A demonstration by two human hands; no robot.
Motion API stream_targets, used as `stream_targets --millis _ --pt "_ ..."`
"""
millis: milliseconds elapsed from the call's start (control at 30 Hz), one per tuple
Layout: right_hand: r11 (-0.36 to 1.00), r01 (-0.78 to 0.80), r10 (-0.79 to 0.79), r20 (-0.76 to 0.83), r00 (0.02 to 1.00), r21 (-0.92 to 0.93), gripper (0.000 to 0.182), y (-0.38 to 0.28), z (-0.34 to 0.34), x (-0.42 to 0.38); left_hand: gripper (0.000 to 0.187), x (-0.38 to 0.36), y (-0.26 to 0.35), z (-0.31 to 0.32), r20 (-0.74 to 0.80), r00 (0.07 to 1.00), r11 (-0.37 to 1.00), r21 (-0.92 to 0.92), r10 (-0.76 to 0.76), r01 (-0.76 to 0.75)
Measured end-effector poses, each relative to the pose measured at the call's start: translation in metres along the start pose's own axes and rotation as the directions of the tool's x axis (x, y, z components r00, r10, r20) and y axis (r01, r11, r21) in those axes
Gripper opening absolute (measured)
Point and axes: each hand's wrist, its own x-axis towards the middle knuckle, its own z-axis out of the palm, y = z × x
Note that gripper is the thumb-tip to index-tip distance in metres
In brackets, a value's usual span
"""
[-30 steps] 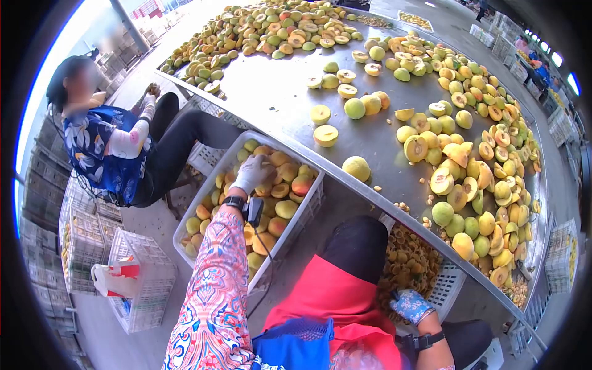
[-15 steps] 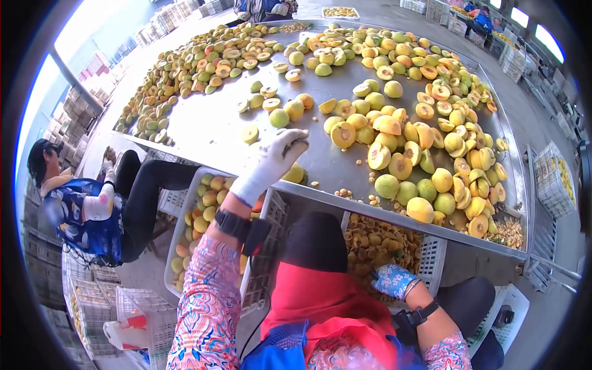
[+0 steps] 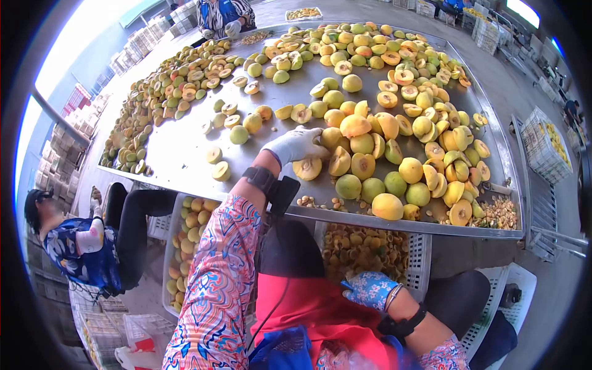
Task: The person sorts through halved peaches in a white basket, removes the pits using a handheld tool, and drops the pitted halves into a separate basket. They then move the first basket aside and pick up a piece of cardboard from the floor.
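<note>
My left hand (image 3: 299,146), in a white glove, reaches over the metal table. Its fingers stretch against the left edge of a pile of yellow peaches (image 3: 354,126), many of them cut in half. A peach half (image 3: 306,168) with its cut face up lies just under the fingers. Low in front of me, my right hand (image 3: 372,290) wears a blue flowered glove and has its fingers curled in. Whatever it may hold is hidden. It is beside my red apron, at the near edge of a crate (image 3: 419,262) filled with small brownish-yellow fruit pieces (image 3: 364,250).
The metal table (image 3: 185,139) carries more fruit at its left and far sides. Loose pits (image 3: 498,213) lie in its right corner. A crate of whole peaches (image 3: 191,231) stands left of my knees. One person (image 3: 83,246) sits at left, another (image 3: 223,18) is at the far end.
My left hand has moved right to the pile, its fingers stretching out from a curl. My right hand has drawn back from over the crate towards my apron. The view has shifted.
</note>
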Motion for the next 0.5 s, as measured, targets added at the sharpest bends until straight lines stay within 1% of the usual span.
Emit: stream_targets --millis 33,100,233,267,300,333,367,400,433,467,500 --pt "1.0 0.002 -0.002 0.019 1.0 -0.009 0.035 -0.002 -0.002 -0.001 0.072 -0.015 0.02 -0.004 0.03 0.996 0.994 0.062 -0.086 0.085" --pt "1.0 -0.013 0.013 0.022 1.0 0.002 0.035 -0.003 -0.001 -0.001 0.064 -0.031 0.017 0.008 -0.07 0.993 0.991 -0.087 0.094 -0.1" --pt "1.0 -0.017 0.017 0.043 0.999 -0.009 0.036 -0.001 -0.001 0.0 0.061 -0.055 0.029 0.01 -0.08 0.991 0.992 -0.056 0.112 -0.116" --pt "1.0 -0.022 0.022 0.048 0.999 0.0 0.038 0.0 -0.005 -0.002 0.059 -0.062 0.028 0.008 -0.128 0.991 0.918 -0.389 0.034 -0.082" --pt "1.0 -0.019 0.019 0.045 0.999 0.001 0.038 0.001 -0.009 -0.005 0.057 -0.07 0.027 0.006 -0.147 0.988 0.735 -0.676 -0.053 -0.061" --pt "0.999 -0.04 0.04 -0.01 0.999 0.037 0.039 0.001 -0.013 -0.01 0.055 -0.078 0.023 0.006 -0.201 0.979 0.602 -0.785 -0.019 -0.15" --pt "0.996 -0.057 0.061 -0.062 0.996 0.073 0.041 -0.002 -0.02 -0.015 0.053 -0.088 0.021 0.004 -0.209 0.978 0.542 -0.824 -0.022 -0.164" --pt "0.993 -0.019 0.027 -0.065 0.997 0.113 0.045 -0.008 -0.034 -0.022 0.054 -0.102 0.031 0.001 -0.241 0.97 0.396 -0.892 -0.007 -0.219" --pt "0.993 -0.011 0.018 -0.061 0.998 0.115 0.045 -0.014 -0.039 -0.027 0.054 -0.117 0.039 0.001 -0.274 0.962 0.239 -0.934 -0.001 -0.266" --pt "0.979 0.014 0.028 -0.199 0.98 0.206 0.045 -0.019 -0.041 -0.031 0.056 -0.126 0.041 0.006 -0.225 0.974 0.077 -0.971 0.031 -0.227" --pt "0.955 0.048 0.053 -0.329 0.943 0.292 0.045 -0.023 -0.043 -0.034 0.06 -0.136 0.047 0.012 -0.219 0.97 -0.028 -0.976 0.11 -0.217"
